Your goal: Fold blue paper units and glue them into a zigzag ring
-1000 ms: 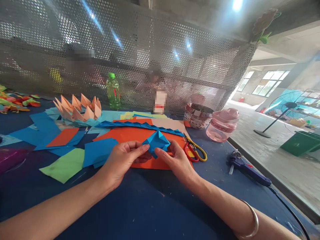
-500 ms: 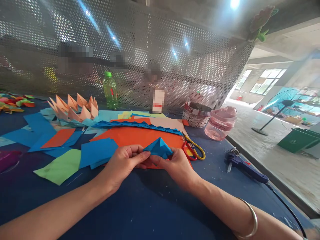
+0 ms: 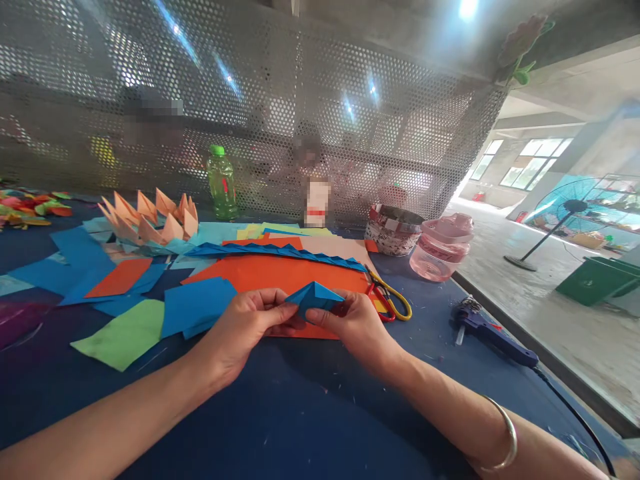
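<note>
A small folded blue paper piece point(image 3: 314, 297) is held between both my hands just above an orange sheet point(image 3: 280, 277) on the dark blue table point(image 3: 300, 413). My left hand point(image 3: 245, 327) pinches its left edge with thumb and fingers closed. From the right, my right hand point(image 3: 357, 327) grips the other side, fingers pressed on the fold. A metal bangle sits on my right wrist.
Scissors with red and yellow handles point(image 3: 390, 300) lie right of my hands. A blue glue gun point(image 3: 487, 333) with its cord lies further right. Blue, green and orange paper squares point(image 3: 125, 333), folded peach points point(image 3: 150, 223), a green bottle point(image 3: 221, 183), a pink jar point(image 3: 443, 248) and a perforated metal screen point(image 3: 300, 120) stand behind.
The blue paper piece has been pressed flatter and lower between my hands. Both hands stayed in place over the orange sheet.
</note>
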Demonstrator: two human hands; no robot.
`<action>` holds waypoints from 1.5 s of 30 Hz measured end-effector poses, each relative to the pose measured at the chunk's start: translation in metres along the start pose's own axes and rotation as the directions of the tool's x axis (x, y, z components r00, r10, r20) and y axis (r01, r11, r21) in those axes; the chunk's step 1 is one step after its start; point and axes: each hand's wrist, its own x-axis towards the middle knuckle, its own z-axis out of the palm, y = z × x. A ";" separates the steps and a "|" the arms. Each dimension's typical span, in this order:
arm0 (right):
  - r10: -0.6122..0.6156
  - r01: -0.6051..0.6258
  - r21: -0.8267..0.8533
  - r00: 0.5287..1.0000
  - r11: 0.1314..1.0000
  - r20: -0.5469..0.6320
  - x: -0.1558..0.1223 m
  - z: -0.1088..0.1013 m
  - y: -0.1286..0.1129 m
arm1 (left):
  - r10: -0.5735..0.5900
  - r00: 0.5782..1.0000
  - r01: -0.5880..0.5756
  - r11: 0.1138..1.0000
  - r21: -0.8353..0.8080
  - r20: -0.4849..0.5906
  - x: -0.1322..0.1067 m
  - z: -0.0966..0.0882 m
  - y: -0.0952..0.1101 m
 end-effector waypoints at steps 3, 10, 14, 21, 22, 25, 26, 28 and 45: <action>0.018 -0.020 -0.069 0.999 0.997 -0.034 0.000 -0.001 -0.002 | 0.005 1.000 -0.004 1.000 0.020 -0.005 0.002 -0.001 0.002; -0.132 0.112 -0.141 0.981 0.984 -0.143 0.005 -0.010 -0.011 | 0.043 0.994 -0.028 0.990 0.136 -0.104 0.010 -0.010 0.005; -0.177 0.151 -0.178 0.974 0.972 -0.140 0.009 -0.014 -0.011 | 0.108 0.985 -0.080 0.977 0.199 -0.132 0.011 -0.011 0.008; -0.002 0.004 0.029 0.998 1.000 -0.064 0.007 -0.009 -0.011 | 0.153 0.985 -0.133 0.970 0.206 -0.084 0.011 -0.012 0.010; 0.002 0.001 0.049 0.998 0.999 -0.063 0.007 -0.009 -0.011 | 0.154 0.986 -0.136 0.968 0.210 -0.072 0.011 -0.012 0.010; -0.020 0.024 0.076 0.998 0.997 -0.061 0.008 -0.008 -0.009 | 0.153 0.988 -0.144 0.968 0.207 -0.030 0.009 -0.013 0.010; -0.033 0.038 0.080 0.998 0.996 -0.061 0.008 -0.008 -0.009 | 0.144 0.989 -0.138 0.970 0.201 -0.016 0.008 -0.013 0.011; -0.060 0.066 0.083 0.996 0.994 -0.073 0.009 -0.008 -0.008 | 0.125 0.992 -0.126 0.975 0.183 0.018 0.006 -0.012 0.012; -0.205 0.206 -0.003 0.975 0.979 -0.089 0.010 -0.004 -0.002 | 0.328 0.940 -0.302 0.928 0.219 -0.093 0.007 -0.008 0.014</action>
